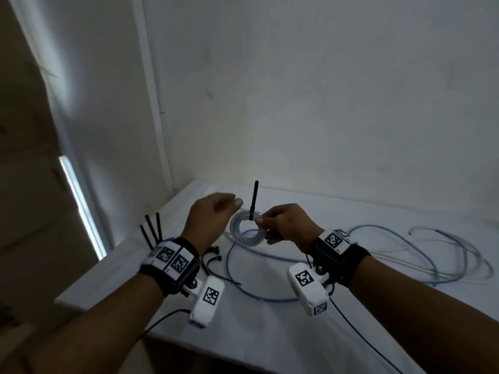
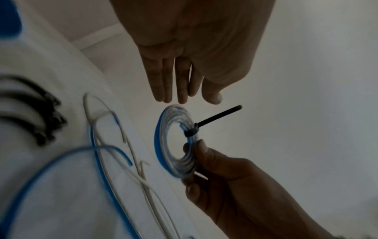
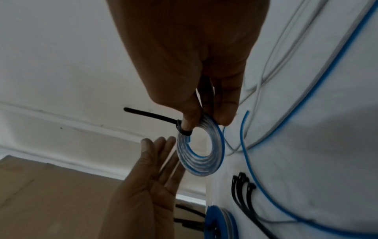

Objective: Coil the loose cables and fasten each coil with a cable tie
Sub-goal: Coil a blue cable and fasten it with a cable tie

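Above the table point(image 1: 270, 333), R hand point(image 1: 286, 225) pinches the coil point(image 1: 247, 230) w/ black cable tie point(image 1: 253, 201) round it, L hand point(image 1: 210, 220) beside it, fingers straight, holding nothing.

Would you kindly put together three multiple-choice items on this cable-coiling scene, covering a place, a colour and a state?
1. Where is the coil?
A. flat on the table
B. held up in the right hand
C. on the floor

2. What colour is the cable tie around it?
A. black
B. red
C. yellow

3. How is the left hand?
A. gripping the tie
B. fist closed
C. open, fingers straight

Key: 1 B, the right hand pinches the coil above the table; 2 A, the strap and its tail are black; 3 C, the fingers are extended and hold nothing.
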